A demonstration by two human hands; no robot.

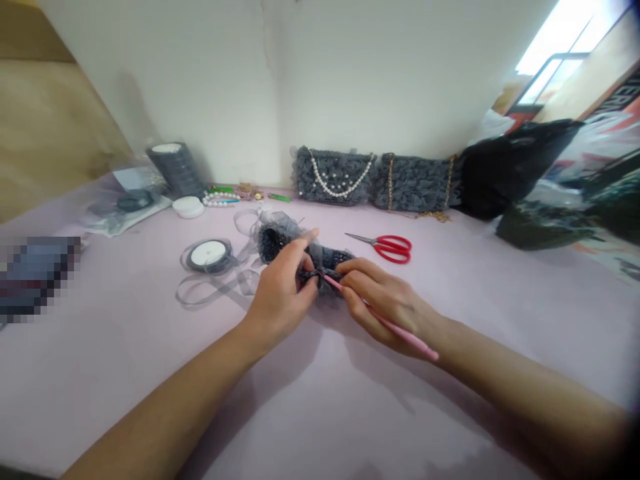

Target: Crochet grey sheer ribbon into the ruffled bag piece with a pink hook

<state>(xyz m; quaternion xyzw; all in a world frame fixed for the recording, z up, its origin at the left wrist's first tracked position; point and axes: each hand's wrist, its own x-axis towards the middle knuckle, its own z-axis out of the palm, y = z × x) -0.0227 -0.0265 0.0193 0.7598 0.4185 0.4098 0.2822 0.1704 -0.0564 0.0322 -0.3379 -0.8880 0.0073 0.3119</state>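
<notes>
A dark grey crocheted piece (274, 241) of sheer ribbon lies between my hands at the middle of the table. My left hand (283, 287) is closed on it, thumb and fingers pinching its near edge, with the index finger raised. In my right hand (383, 300) is a pink crochet hook (410, 341), its tip at the work beside my left fingertips. The hook's very end is hidden in the stitches. Loose grey ribbon (187, 293) loops out to the left, near a ribbon spool (209, 253) lying flat.
Red-handled scissors (393, 248) lie right of the work. Two grey ruffled bags (333, 177) stand against the wall, one with a pearl strap, one with a gold chain. Stacked ribbon spools (177, 170), a pearl strand (220, 199) and a white disc (188, 207) sit back left. A black plastic bag (515, 167) fills the back right.
</notes>
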